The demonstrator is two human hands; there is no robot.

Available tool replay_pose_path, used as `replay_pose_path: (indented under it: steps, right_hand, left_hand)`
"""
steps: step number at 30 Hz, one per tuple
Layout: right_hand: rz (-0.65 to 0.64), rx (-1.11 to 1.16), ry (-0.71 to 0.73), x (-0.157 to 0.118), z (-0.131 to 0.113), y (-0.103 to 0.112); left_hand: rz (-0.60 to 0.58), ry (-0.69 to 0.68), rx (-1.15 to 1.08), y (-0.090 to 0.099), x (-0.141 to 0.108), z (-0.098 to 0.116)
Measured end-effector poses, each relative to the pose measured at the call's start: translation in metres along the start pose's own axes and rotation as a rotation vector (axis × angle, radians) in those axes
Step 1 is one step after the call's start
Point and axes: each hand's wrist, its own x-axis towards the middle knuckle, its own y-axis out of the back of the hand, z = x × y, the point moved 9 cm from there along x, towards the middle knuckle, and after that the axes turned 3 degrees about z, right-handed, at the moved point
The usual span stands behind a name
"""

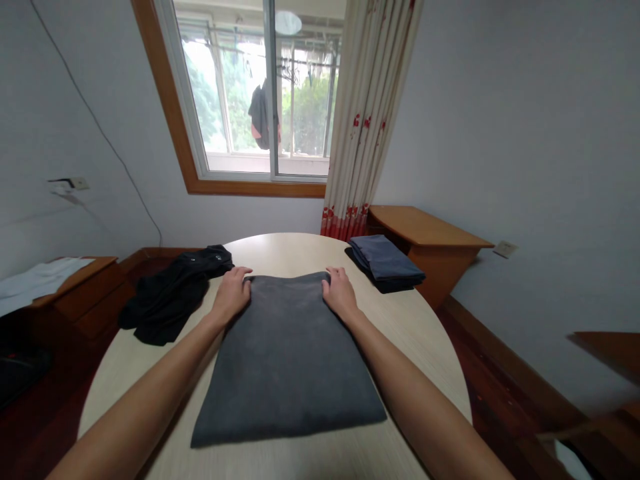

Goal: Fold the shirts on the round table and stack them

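A dark grey folded garment (295, 360) lies flat on the round pale table (430, 373), roughly a rectangle that looks wider toward me. My left hand (234, 291) is at its far left corner, the fingers curled at the edge and the thumb against the cloth. At the far right corner my right hand (340, 289) holds the edge the same way. Between the two hands the far edge dips slightly. What kind of garment it is cannot be made out from this folded shape.
Crumpled black clothing (175, 293) hangs partly over the table's left edge. Folded dark blue and black clothes (387, 260) are stacked at the back right. Beyond stand a wooden desk (430, 227), a curtain (363, 120) and a window. White cloth (40, 280) covers a cabinet at left.
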Motion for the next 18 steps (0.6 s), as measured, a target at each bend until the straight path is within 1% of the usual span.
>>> replay_pose_path:
  steps: [1, 2, 3, 4, 5, 6, 8, 11, 13, 15, 16, 18]
  right_hand:
    - [-0.048, -0.044, 0.077, -0.004, -0.015, -0.001]
    - [-0.112, -0.075, 0.163, -0.01, -0.031, -0.005]
    - [-0.193, -0.093, 0.242, -0.018, -0.044, -0.011]
    - [-0.283, -0.103, 0.3, -0.026, -0.053, -0.019]
    - [-0.369, -0.11, 0.329, -0.035, -0.056, -0.027]
    - [-0.444, -0.119, 0.328, -0.042, -0.054, -0.033]
    - [-0.533, -0.144, 0.263, -0.05, -0.038, -0.041]
    - [-0.534, -0.179, 0.11, -0.049, -0.001, -0.035]
    - [-0.512, -0.203, 0.026, -0.048, 0.018, -0.027]
    - [-0.459, -0.218, 0.003, -0.051, 0.027, -0.015]
    - [-0.423, -0.215, 0.02, -0.055, 0.027, -0.009]
    - [-0.358, -0.172, 0.104, -0.067, 0.023, 0.004]
  left_hand:
    - [-0.046, -0.11, 0.059, -0.007, -0.006, 0.019]
    - [-0.117, -0.195, 0.105, -0.017, -0.013, 0.034]
    - [-0.198, -0.249, 0.146, -0.029, -0.021, 0.044]
    - [-0.278, -0.27, 0.187, -0.04, -0.028, 0.049]
    - [-0.348, -0.261, 0.231, -0.049, -0.034, 0.047]
    - [-0.404, -0.229, 0.275, -0.055, -0.038, 0.04]
    - [-0.472, -0.124, 0.348, -0.058, -0.042, 0.016]
    - [-0.509, 0.021, 0.402, -0.046, -0.042, -0.02]
    - [-0.525, 0.088, 0.428, -0.036, -0.044, -0.035]
    - [-0.522, 0.105, 0.437, -0.026, -0.052, -0.039]
    - [-0.513, 0.084, 0.425, -0.021, -0.058, -0.038]
    - [-0.493, -0.019, 0.356, -0.01, -0.076, -0.029]
